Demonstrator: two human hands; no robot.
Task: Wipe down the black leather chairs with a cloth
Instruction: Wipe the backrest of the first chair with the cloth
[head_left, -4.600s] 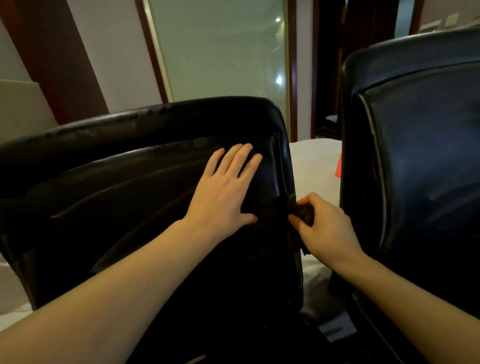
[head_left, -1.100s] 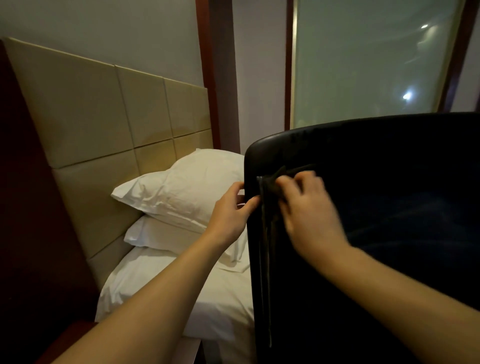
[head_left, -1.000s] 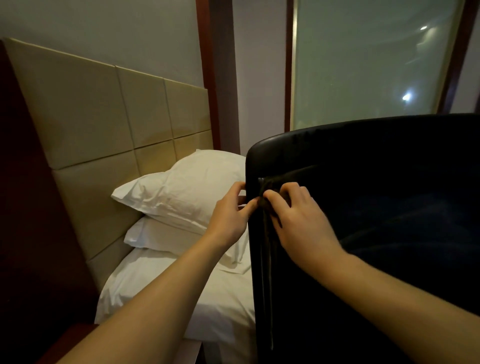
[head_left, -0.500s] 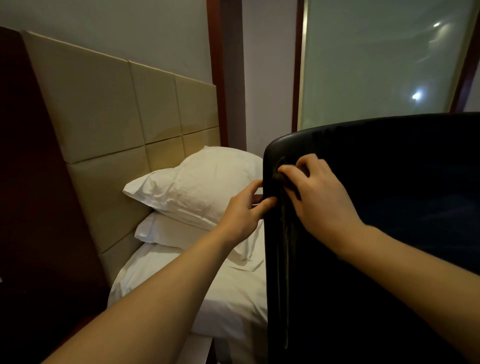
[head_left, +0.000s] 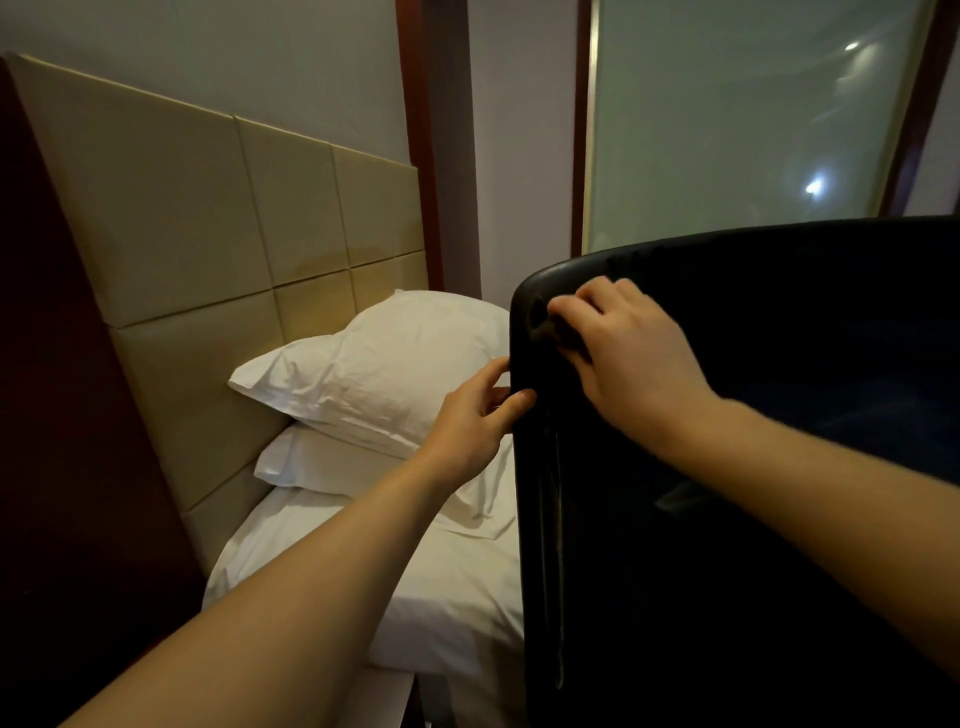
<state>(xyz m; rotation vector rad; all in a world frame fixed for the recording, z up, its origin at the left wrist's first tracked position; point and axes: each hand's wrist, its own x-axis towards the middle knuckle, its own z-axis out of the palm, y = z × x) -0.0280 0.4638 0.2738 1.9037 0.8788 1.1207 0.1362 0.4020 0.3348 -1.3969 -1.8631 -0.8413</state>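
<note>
The back of a black leather chair fills the right half of the view. My right hand holds a small dark cloth with curled fingers and presses it against the chair's upper left corner. The cloth is hard to tell from the leather. My left hand grips the chair's left edge just below, thumb on the near side and fingers behind the edge.
A bed with white sheets and two white pillows lies left of the chair, against a beige padded headboard. A frosted glass panel stands behind the chair. Dark wood panelling is at far left.
My right hand has slid the cloth up the chair's left edge toward the top corner. My left hand keeps its grip on the edge. Earlier I worked at the chair's right edge.
</note>
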